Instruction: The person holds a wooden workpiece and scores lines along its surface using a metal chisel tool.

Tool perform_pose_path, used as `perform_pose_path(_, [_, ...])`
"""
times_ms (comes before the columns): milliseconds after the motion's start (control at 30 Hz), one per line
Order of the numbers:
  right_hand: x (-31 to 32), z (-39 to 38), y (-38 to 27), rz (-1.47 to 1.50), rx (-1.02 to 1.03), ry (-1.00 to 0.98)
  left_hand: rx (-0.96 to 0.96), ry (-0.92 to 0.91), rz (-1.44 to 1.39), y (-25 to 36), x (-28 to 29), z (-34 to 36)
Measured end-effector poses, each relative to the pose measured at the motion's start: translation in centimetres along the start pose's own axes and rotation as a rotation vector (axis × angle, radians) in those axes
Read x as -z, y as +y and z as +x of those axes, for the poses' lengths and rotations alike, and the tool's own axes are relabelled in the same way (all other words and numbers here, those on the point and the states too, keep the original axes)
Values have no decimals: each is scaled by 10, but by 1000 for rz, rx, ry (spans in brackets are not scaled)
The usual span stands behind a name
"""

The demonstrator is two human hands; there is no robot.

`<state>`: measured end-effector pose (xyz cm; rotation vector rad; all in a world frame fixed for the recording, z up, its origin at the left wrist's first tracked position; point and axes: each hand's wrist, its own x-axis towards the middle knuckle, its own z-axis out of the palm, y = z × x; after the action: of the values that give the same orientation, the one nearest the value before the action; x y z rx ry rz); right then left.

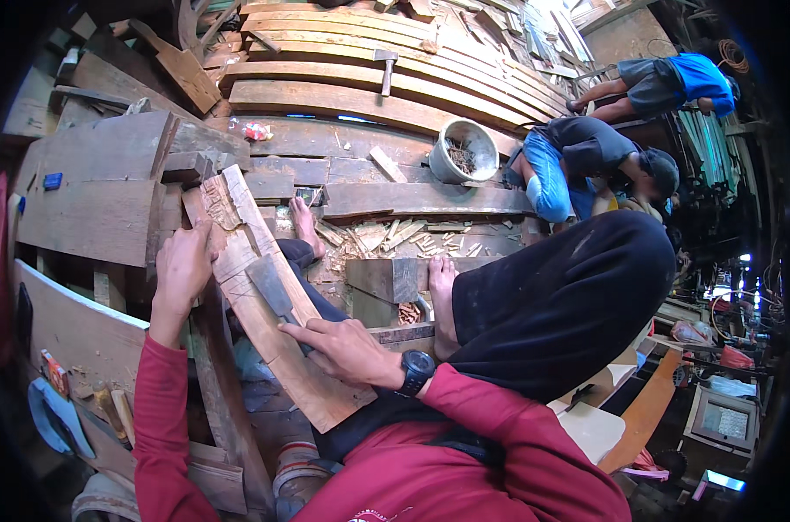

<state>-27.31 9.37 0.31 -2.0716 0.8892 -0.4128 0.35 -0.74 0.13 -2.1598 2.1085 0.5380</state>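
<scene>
the right hand (351, 351) hides the back end of the chisel (268, 283). the board (295, 374) covers part of one leg (301, 258). the raised knee (625, 248) blocks part of the crouching co-worker (597, 150). the lower edge cuts off the shirt (438, 474). scraps (460, 158) in the bucket (441, 163) are too small to tell.

Notched pale plank (275, 332), slanted; broad grey chisel (269, 285) on face.

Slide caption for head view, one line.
Right hand holding a broad chisel over a wooden board, left hand at the board's edge.
</scene>
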Motion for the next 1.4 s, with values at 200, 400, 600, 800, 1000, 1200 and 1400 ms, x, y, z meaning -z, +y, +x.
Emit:
perform_pose_path(200, [0, 1, -4, 48, 24, 33, -44, 46, 26, 4, 3, -1])
perform_pose_path(400, [3, 3, -14, 49, 57, 41, 7, 1, 1, -3, -1, -1])
perform_pose_path(600, [0, 1, -9, -5, 39, -7, 7, 6, 25, -3, -2, -2])
perform_pose_path(800, [-1, -2, -2, -1, 52, -9, 5, 3, 9, -1, -2, 1])
perform_pose_path(1000, [0, -2, -10, 53, 105, 27, 2, -9, -6, 0, 0, 1])
perform_pose_path(1200, [1, -1, -16, 66, 151, 31, 1, -7, 6, -1, 0, 0])
perform_pose_path(1400, [-2, -3, -10, 8, 150, 11, -84, 79, 37, -5, -2, -5])
